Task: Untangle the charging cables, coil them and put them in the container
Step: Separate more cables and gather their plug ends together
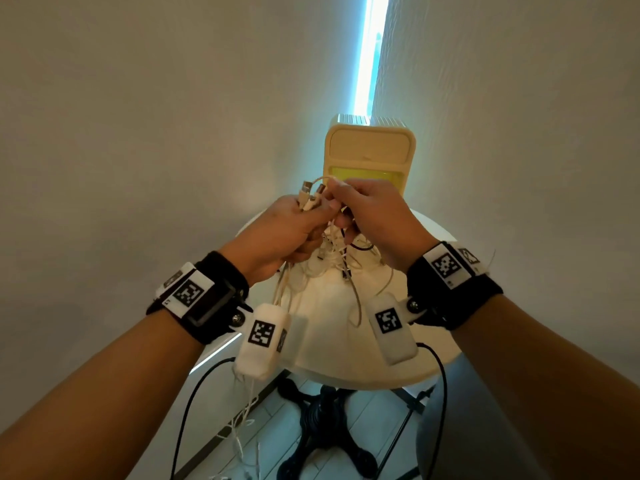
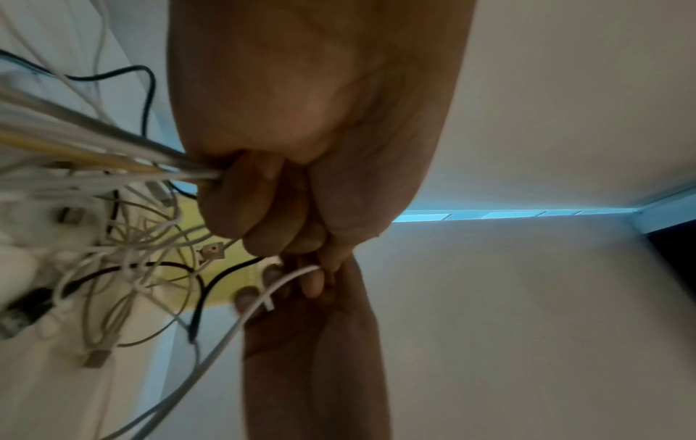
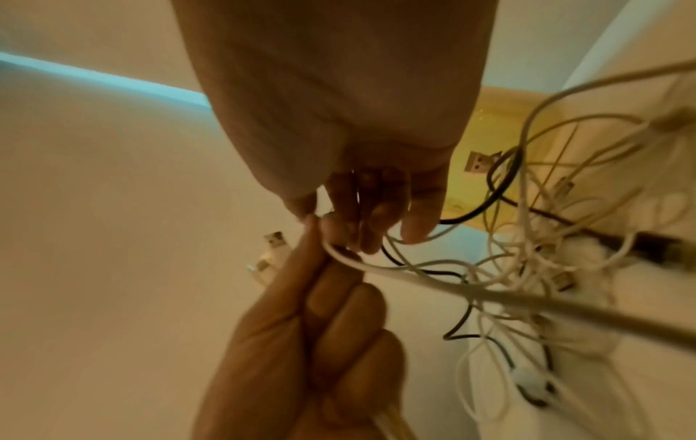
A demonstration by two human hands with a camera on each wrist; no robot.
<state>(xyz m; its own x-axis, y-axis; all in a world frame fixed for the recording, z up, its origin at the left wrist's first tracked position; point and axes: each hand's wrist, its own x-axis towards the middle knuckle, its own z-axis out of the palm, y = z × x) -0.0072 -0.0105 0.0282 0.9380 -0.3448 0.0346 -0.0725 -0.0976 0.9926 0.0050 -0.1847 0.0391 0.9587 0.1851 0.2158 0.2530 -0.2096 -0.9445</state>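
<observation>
A tangle of white and black charging cables [image 1: 341, 261] hangs between my hands above a small round white table [image 1: 433, 355]. My left hand [image 1: 294, 230] grips a bundle of white cables [image 2: 113, 166], with several USB plugs [image 1: 311, 197] sticking up out of the fist. My right hand [image 1: 360, 209] pinches one white cable [image 3: 346, 259] right beside the left hand's fingertips. Loose strands and plugs [image 3: 561, 279] dangle below onto the table. The yellow container [image 1: 370, 157] stands at the table's far edge, just behind my hands.
Cream walls close in on both sides, with a bright blue-white light strip [image 1: 367, 53] in the corner behind the container. The table stands on a black pedestal base [image 1: 322, 424] over a tiled floor. Black sensor leads [image 1: 194, 403] hang from my wrists.
</observation>
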